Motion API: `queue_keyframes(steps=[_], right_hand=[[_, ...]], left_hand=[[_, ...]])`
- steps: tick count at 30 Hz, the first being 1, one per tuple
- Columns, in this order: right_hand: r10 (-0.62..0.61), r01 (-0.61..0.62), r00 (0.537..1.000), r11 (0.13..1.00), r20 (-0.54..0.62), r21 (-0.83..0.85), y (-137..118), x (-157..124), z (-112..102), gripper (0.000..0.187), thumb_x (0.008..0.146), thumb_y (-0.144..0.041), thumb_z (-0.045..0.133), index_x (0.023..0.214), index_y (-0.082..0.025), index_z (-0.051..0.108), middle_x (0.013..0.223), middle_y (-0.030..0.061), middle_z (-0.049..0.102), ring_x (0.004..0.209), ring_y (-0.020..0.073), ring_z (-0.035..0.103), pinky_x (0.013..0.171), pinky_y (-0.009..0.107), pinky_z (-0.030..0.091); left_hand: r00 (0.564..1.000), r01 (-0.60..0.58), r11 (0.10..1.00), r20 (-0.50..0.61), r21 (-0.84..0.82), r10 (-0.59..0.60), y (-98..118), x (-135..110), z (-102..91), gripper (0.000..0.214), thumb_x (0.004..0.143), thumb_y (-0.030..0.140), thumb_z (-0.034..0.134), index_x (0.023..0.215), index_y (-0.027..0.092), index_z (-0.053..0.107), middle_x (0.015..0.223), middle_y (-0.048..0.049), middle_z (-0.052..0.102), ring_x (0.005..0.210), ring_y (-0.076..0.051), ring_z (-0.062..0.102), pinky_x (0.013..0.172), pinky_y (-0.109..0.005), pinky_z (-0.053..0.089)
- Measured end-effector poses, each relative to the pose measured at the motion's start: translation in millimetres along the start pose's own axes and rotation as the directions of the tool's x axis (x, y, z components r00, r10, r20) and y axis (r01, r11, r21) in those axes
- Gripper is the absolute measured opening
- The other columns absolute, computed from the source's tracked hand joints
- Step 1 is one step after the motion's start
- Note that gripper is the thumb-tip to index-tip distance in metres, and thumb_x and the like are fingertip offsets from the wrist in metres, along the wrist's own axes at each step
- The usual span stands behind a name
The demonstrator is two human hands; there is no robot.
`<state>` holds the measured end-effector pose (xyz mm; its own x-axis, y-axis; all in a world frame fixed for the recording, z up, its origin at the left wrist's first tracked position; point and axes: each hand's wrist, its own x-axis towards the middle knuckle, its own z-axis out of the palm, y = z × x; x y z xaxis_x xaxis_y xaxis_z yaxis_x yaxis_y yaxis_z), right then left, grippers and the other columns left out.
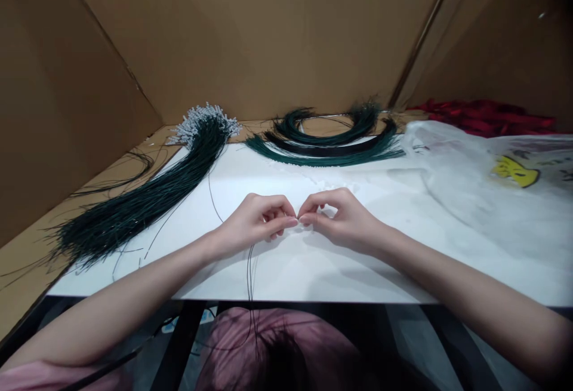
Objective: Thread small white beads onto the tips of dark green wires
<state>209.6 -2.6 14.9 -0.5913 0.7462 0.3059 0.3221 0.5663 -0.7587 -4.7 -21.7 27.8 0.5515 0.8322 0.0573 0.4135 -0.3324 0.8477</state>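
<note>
My left hand (268, 218) and my right hand (333, 218) meet over the middle of the white board (215, 277). Thumb and forefinger are pinched on each, and the fingertips touch or nearly touch. From beneath my left hand a few thin dark threads (249, 271) run down past the board's front edge; they seem to be held in that hand. Whatever lies between my right fingertips is too small to make out. Behind the hands, small white bits (329, 183) are scattered on the board. To the left lies a thick bundle of dark green strands (152, 206) with white beaded-looking tips (206, 122).
Curved bundles of dark green strands (331, 151) lie at the back. A clear plastic bag (470, 182) with a yellow print covers the right side, red ribbon-like material (487, 116) behind it. Cardboard walls (268, 33) enclose the back and sides. Loose dark strands (129, 173) lie far left.
</note>
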Motion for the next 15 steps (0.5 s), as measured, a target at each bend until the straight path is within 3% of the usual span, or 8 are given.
queue_keyframes(steps=[7,15], right_hand=[[0.053,-0.053,0.998,0.999,-0.039,0.0,-1,0,-9,0.017,0.089,-0.025,0.06,0.077,-0.015,0.067,0.072,0.0025,0.068,0.068,0.0133,0.058,0.067,0.027,0.04],[0.026,-0.026,0.999,1.0,0.038,-0.006,3,1,-10,0.021,0.091,-0.024,0.055,0.077,-0.015,0.068,0.07,0.001,0.067,0.065,0.0124,0.055,0.064,0.027,0.039]], left_hand=[[0.999,-0.005,1.0,-0.04,-0.015,0.004,-2,0,-1.0,0.02,0.09,0.033,0.061,0.089,0.014,0.065,0.056,0.0052,0.052,0.052,-0.004,0.046,0.052,-0.016,0.034],[0.994,-0.032,0.995,-0.112,-0.099,0.021,-12,3,6.2,0.02,0.088,0.033,0.065,0.087,0.013,0.065,0.06,0.0047,0.049,0.055,-0.004,0.042,0.052,-0.016,0.032]])
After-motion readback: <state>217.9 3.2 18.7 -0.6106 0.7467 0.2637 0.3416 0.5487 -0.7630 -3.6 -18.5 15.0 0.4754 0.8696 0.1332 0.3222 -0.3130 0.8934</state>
